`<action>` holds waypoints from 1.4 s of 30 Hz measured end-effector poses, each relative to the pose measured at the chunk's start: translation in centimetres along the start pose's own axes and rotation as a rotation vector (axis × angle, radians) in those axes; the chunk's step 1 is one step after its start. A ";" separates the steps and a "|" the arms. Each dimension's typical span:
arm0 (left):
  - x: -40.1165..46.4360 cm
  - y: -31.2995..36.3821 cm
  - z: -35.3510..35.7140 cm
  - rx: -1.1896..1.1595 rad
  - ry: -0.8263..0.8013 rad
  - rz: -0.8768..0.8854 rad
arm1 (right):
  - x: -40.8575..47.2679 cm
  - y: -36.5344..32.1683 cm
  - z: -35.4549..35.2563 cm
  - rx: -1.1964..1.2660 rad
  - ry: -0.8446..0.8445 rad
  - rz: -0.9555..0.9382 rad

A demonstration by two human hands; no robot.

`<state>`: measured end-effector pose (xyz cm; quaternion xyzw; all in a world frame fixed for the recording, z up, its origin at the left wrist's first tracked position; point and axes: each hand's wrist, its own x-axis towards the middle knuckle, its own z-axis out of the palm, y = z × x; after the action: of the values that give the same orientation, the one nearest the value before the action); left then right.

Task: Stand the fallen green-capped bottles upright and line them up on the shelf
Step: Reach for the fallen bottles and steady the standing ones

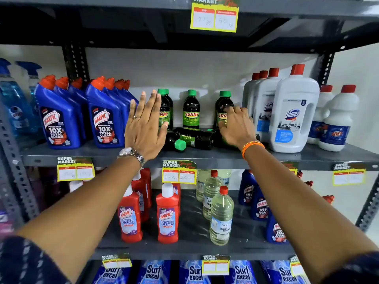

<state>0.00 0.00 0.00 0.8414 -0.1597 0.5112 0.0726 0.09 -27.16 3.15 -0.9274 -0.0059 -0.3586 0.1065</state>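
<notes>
Both hands up at the middle shelf point(205, 155), around the green-capped bottles at frame centre.

Left hand point(144, 128): fully spread, fingers straight and pointing up, palm toward the shelf, holding nothing; its thumb side sits just in front of the leftmost upright bottle point(164, 111), contact not clear. Right hand point(235, 126): fingers curled loosely over the label of the rightmost upright bottle point(223, 107), touching it, not clamped all the way round. A third upright bottle point(191, 109) stands between the hands, untouched. Fallen bottles point(190, 138) lie on their sides at the front of the shelf between the wrists, one green cap point(180, 144) pointing at the camera. Blue Harpic bottles point(59, 119) centre-left, white Domex jugs point(293, 117) centre-right.
</notes>
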 end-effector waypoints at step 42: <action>-11.4 -3.2 5.0 -0.014 -0.001 -0.082 | -0.5 3.9 5.8 0.750 -0.040 0.468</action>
<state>0.44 3.84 -12.32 0.8468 -0.1288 0.5065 0.0993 3.88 -29.74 -2.10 -0.8077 0.0724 -0.2797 0.5139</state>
